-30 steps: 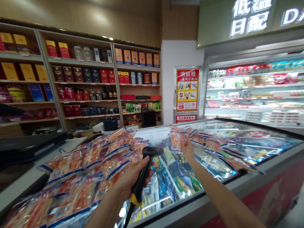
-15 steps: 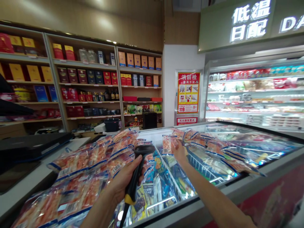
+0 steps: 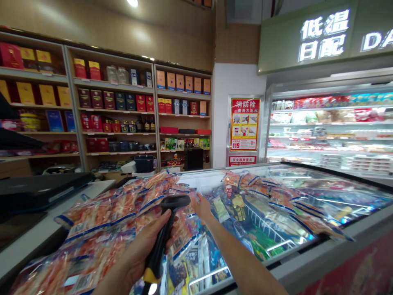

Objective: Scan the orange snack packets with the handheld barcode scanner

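Note:
My left hand (image 3: 147, 241) is wrapped around the handle of a black and yellow barcode scanner (image 3: 162, 233), its head tilted up and pointing away. My right hand (image 3: 201, 207) is just right of the scanner head, fingers closed on the edge of a clear packet of orange-pink food (image 3: 184, 229) with a blue edge. The scanner partly hides this packet and my right fingertips. A barcode shows on the packet's lower part. To the left, a heap of similar packets (image 3: 119, 209) covers the near side of the chest freezer. Another row of packets (image 3: 264, 190) lies on the glass at right.
The chest freezer (image 3: 294, 266) holds bagged goods and a white wire basket (image 3: 264, 221) beneath its glass. At left, a black device (image 3: 46, 188) rests on a white counter (image 3: 33, 229). Boxed-goods shelves (image 3: 113, 110) and a lit chiller (image 3: 328, 135) stand behind.
My right hand has moved left, from the packet row at right toward the scanner, bringing a packet along. The scanner in my left hand has shifted slightly left and down.

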A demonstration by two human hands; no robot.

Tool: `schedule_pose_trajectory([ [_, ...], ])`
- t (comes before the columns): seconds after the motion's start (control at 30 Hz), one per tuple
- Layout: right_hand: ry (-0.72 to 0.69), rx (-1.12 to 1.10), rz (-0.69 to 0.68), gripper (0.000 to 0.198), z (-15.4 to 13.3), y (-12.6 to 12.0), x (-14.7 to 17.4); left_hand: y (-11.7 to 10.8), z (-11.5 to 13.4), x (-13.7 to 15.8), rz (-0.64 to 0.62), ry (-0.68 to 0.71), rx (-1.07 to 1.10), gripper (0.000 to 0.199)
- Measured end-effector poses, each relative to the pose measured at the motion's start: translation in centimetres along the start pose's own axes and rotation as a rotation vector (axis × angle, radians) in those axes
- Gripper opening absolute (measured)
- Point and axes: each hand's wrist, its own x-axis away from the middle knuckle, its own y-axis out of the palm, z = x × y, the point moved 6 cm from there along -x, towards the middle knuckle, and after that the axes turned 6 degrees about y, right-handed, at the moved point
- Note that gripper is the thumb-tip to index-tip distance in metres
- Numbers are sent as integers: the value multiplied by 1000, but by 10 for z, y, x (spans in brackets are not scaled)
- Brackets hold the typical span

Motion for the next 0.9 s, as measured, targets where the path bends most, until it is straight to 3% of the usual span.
schedule_pose_trajectory([
  [0.1,-15,114,156,38,28,-29,-13,7,-4,-5,-28,-12,4,32],
  [0.2,34,310,305,35,71,-84,-25,22,-12,-14,-84,-36,33,32],
  [0.3,80,396,351,36,113,-144,-35,42,-20,-27,-124,-64,16,33],
  [0.37,138,572,374,38,136,-177,-39,54,-23,-35,-124,-69,-8,33],
  [0.47,188,756,374,39,163,-209,-43,69,-28,-46,-110,-61,-21,33],
  [0.67,182,986,229,41,187,-219,-53,88,-38,-60,-97,-95,-34,32],
  [0.9,-14,873,95,45,152,-190,-7,94,-38,-63,-209,-127,22,35],
])
